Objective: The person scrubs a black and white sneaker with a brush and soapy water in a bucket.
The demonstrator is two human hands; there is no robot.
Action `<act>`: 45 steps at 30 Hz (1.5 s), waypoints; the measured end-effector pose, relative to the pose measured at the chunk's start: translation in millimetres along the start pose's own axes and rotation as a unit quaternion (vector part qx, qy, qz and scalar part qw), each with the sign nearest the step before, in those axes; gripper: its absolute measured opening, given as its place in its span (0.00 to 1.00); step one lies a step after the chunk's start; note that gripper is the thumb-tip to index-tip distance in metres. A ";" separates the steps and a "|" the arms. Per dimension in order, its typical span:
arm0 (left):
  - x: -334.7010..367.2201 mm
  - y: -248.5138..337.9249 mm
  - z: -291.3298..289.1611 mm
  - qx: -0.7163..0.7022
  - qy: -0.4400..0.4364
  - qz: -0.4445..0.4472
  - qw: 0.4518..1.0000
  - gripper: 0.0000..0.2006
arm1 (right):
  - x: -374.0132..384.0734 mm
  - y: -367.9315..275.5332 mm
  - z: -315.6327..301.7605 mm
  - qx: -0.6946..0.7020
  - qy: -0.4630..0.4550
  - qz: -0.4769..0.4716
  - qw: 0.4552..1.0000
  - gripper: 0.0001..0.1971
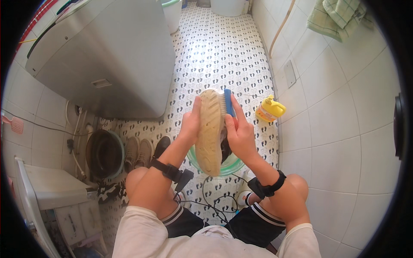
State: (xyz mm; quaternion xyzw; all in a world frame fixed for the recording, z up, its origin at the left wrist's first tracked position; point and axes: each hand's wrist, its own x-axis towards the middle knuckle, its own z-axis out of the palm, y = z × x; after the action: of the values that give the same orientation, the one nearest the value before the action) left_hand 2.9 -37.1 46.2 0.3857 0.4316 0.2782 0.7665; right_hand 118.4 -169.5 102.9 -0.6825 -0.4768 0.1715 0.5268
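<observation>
We've got a patterned floor under everything, gray machine standing at left. Dark tub is by the machine's near side, with 2 brown shoes just right of it. Green basin sits on the floor, centered in front of us.

Held shoe is over the basin, between our hands. Sole faces us, long axis runs near to far, almost straight out from our body. Can't tell toe from heel.

Yellow jug stands off to the right, apart from both hands.

Left hand is closed on the shoe's left edge, far half; its fingers go behind, so we can't tell their spread. Right hand is wrapped on the blue brush, 1 finger stretched along the back.

Key relation: brush lies right of the shoe, roughly parallel to its long axis, bristles facing left against the far half of the right edge. Right hand is nearer that edge, left has the opposite side.
</observation>
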 end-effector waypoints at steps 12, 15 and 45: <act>-0.8 1.6 -5.1 0.043 0.010 0.032 0.999 0.36 | -7.8 4.5 5.3 0.012 0.018 0.009 1.000 0.28; -7.3 -1.4 -3.7 0.093 -0.003 0.057 0.994 0.36 | 8.6 11.6 -1.4 0.006 0.021 0.000 1.000 0.27; -8.5 2.6 -1.8 0.218 0.030 0.100 0.970 0.29 | -3.8 20.9 1.5 -0.010 0.036 0.052 0.998 0.28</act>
State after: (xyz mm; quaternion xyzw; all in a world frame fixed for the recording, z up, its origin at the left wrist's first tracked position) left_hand -2.9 -41.5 51.6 0.5765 0.4640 0.2641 0.6186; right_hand 125.2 -171.7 82.9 -0.7175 -0.4230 0.1696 0.5268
